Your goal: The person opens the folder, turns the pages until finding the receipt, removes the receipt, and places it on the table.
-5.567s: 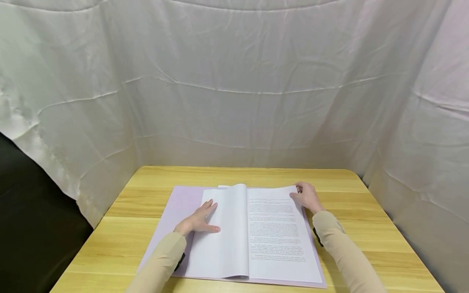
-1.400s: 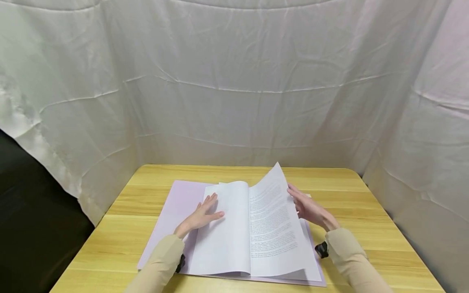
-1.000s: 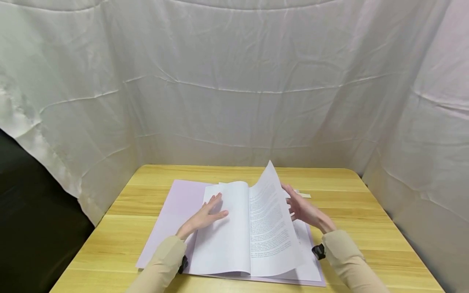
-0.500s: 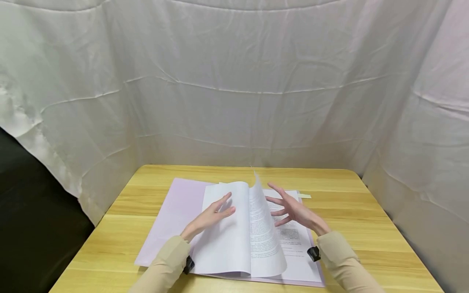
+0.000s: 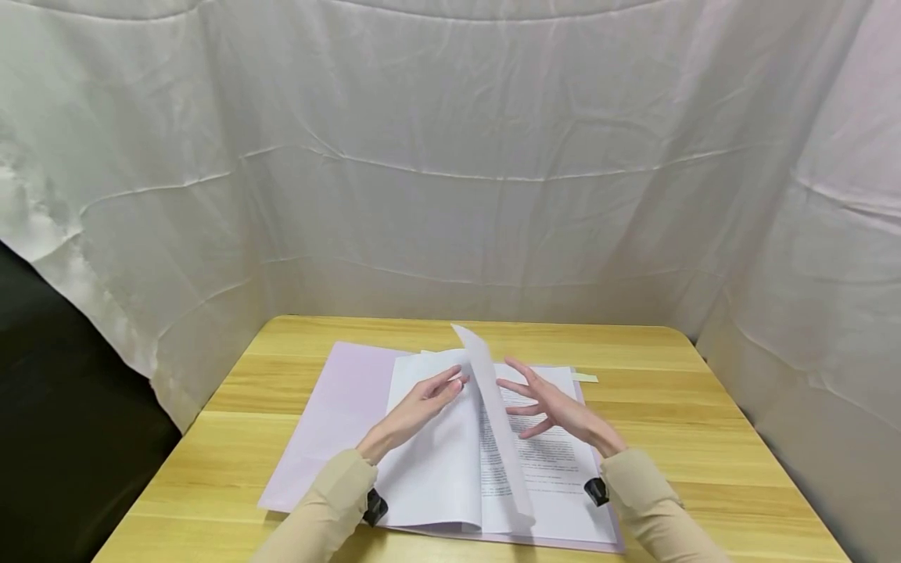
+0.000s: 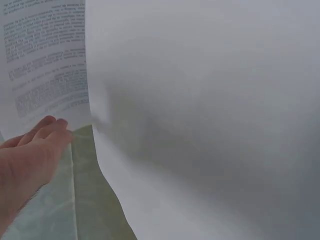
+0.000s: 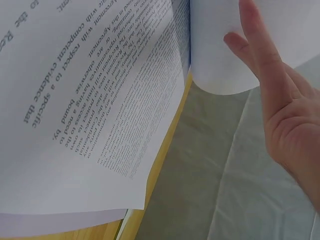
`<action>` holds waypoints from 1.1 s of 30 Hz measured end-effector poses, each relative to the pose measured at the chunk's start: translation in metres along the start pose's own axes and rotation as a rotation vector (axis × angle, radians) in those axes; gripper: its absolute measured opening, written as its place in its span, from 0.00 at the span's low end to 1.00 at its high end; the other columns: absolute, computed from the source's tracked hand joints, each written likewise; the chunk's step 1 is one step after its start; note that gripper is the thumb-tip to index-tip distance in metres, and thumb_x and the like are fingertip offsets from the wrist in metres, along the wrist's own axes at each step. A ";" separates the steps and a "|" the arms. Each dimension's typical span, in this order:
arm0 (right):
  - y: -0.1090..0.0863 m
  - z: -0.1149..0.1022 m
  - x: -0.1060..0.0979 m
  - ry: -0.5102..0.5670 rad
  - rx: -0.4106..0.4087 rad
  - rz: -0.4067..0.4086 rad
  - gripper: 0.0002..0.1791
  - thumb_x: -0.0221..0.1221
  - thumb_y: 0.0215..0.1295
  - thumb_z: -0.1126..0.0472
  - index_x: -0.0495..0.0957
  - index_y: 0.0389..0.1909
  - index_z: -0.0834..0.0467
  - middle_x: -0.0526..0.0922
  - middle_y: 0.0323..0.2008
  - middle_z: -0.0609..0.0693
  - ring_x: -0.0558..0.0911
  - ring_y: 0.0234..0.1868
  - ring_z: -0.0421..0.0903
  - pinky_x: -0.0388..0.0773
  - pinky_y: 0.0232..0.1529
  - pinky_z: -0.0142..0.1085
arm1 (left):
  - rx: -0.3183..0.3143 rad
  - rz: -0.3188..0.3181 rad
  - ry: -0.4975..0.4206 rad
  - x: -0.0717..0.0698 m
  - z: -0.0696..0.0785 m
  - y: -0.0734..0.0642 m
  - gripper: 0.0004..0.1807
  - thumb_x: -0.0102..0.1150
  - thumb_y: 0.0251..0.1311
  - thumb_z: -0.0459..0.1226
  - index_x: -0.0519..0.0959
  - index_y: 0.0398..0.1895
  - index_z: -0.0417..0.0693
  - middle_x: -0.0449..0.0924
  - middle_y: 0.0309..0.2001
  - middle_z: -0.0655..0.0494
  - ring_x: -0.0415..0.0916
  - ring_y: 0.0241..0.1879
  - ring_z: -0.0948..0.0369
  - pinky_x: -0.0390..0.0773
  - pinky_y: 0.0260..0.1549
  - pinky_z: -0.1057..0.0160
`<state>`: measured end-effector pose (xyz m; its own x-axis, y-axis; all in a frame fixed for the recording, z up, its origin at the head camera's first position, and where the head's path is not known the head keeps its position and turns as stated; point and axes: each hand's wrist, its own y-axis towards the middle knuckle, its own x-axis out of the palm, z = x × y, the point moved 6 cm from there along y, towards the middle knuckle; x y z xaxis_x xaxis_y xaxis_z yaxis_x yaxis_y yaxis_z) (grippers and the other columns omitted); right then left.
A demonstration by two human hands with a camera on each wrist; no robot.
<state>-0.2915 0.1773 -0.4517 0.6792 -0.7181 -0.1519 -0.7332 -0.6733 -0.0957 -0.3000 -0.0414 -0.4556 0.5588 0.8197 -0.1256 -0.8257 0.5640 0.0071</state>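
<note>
A stack of white printed sheets lies open on a lilac folder. From its middle a single page stands up nearly on edge, its upper end curving left. My right hand is at the page's right side with its fingers spread; in the right wrist view its straight fingers lie against or close to the blank face. On the other side my left hand hovers above the turned pages, its extended fingertips near the raised page. Contact there is unclear. Printed text shows on the right-hand sheets.
A pale strip sticks out past the top right of the stack. Beneath everything is a wood-grain table. Grey-white cloth hangs behind and at both sides, with a black area at the left.
The page has swung up from the right side to nearly upright, leaning left at the top. My right hand followed it leftward, fingers spreading. My left hand rose off the left pages and moved right.
</note>
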 end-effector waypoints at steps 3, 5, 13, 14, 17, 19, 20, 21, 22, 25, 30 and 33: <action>0.001 0.001 0.001 -0.008 0.008 0.009 0.32 0.24 0.81 0.39 0.37 0.81 0.37 0.49 0.81 0.58 0.64 0.73 0.72 0.82 0.54 0.61 | 0.002 0.004 -0.064 0.002 0.000 0.002 0.35 0.42 0.79 0.45 0.48 0.80 0.36 0.58 0.77 0.37 0.57 0.77 0.44 0.54 0.77 0.44; 0.002 0.001 0.002 -0.015 0.015 0.017 0.32 0.25 0.81 0.38 0.37 0.81 0.37 0.49 0.81 0.58 0.64 0.73 0.72 0.83 0.54 0.61 | -0.007 0.015 -0.118 0.002 0.000 0.002 0.35 0.43 0.79 0.43 0.48 0.79 0.33 0.58 0.76 0.34 0.57 0.76 0.42 0.56 0.77 0.45; 0.005 0.002 0.003 -0.054 0.034 0.023 0.32 0.25 0.81 0.38 0.38 0.81 0.37 0.51 0.81 0.58 0.63 0.74 0.72 0.84 0.53 0.59 | -0.034 0.106 -0.152 -0.003 -0.001 0.002 0.32 0.44 0.79 0.42 0.55 0.74 0.26 0.67 0.69 0.27 0.69 0.69 0.40 0.69 0.71 0.47; 0.005 0.002 0.003 -0.056 0.035 0.022 0.32 0.25 0.81 0.39 0.38 0.81 0.38 0.51 0.81 0.58 0.63 0.74 0.72 0.84 0.53 0.59 | -0.038 0.121 -0.145 -0.003 -0.001 0.001 0.32 0.45 0.79 0.42 0.56 0.74 0.26 0.68 0.68 0.27 0.71 0.68 0.41 0.70 0.70 0.46; 0.005 0.003 0.003 -0.058 0.035 0.016 0.32 0.25 0.81 0.39 0.37 0.82 0.39 0.52 0.80 0.58 0.62 0.74 0.73 0.84 0.53 0.59 | -0.053 0.165 -0.132 -0.006 -0.003 0.001 0.33 0.47 0.77 0.41 0.58 0.73 0.24 0.70 0.66 0.27 0.75 0.65 0.42 0.72 0.68 0.45; 0.005 0.003 0.004 -0.062 0.034 0.013 0.33 0.25 0.81 0.39 0.37 0.82 0.41 0.52 0.80 0.58 0.62 0.74 0.73 0.84 0.53 0.59 | -0.063 0.194 -0.135 -0.008 -0.005 0.001 0.32 0.49 0.77 0.40 0.59 0.72 0.25 0.72 0.65 0.27 0.78 0.62 0.45 0.76 0.65 0.46; 0.005 0.003 0.004 -0.064 0.035 0.013 0.33 0.25 0.81 0.39 0.37 0.82 0.41 0.52 0.80 0.58 0.61 0.74 0.73 0.84 0.53 0.59 | -0.073 0.212 -0.143 -0.009 -0.005 0.001 0.31 0.50 0.76 0.40 0.60 0.72 0.25 0.73 0.65 0.28 0.80 0.60 0.47 0.78 0.64 0.47; 0.005 0.003 0.004 -0.065 0.034 0.013 0.33 0.25 0.81 0.39 0.37 0.82 0.42 0.53 0.80 0.58 0.61 0.74 0.73 0.84 0.53 0.59 | -0.075 0.229 -0.146 -0.010 -0.006 0.001 0.31 0.50 0.76 0.39 0.61 0.72 0.25 0.74 0.64 0.28 0.82 0.57 0.50 0.80 0.61 0.49; 0.005 0.004 0.004 -0.065 0.035 0.013 0.33 0.25 0.81 0.39 0.37 0.82 0.42 0.53 0.80 0.58 0.61 0.74 0.73 0.84 0.53 0.59 | -0.078 0.247 -0.147 -0.011 -0.007 0.000 0.30 0.50 0.76 0.38 0.62 0.71 0.25 0.76 0.62 0.29 0.83 0.55 0.52 0.82 0.59 0.51; 0.005 0.004 0.003 -0.070 0.037 0.019 0.33 0.24 0.81 0.40 0.37 0.82 0.43 0.53 0.80 0.58 0.61 0.74 0.73 0.83 0.53 0.60 | -0.103 0.321 -0.146 -0.017 -0.009 -0.002 0.28 0.53 0.74 0.36 0.65 0.70 0.28 0.80 0.59 0.31 0.85 0.47 0.58 0.86 0.51 0.57; 0.005 0.006 0.002 -0.094 0.037 0.038 0.32 0.24 0.82 0.40 0.40 0.82 0.43 0.55 0.80 0.58 0.64 0.73 0.72 0.84 0.54 0.57 | -0.146 0.444 -0.134 -0.027 -0.015 -0.006 0.27 0.60 0.68 0.33 0.70 0.68 0.33 0.83 0.55 0.33 0.86 0.45 0.58 0.88 0.45 0.60; 0.005 0.007 0.000 -0.110 0.025 0.041 0.33 0.24 0.82 0.40 0.40 0.82 0.45 0.54 0.80 0.60 0.65 0.72 0.73 0.84 0.54 0.56 | -0.165 0.490 -0.137 -0.033 -0.018 -0.008 0.27 0.64 0.64 0.32 0.73 0.66 0.35 0.85 0.52 0.34 0.87 0.44 0.58 0.88 0.43 0.61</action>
<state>-0.2949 0.1751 -0.4591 0.6421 -0.7203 -0.2625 -0.7616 -0.6384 -0.1113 -0.3132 -0.0748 -0.4698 0.1004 0.9948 -0.0164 -0.9873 0.0976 -0.1254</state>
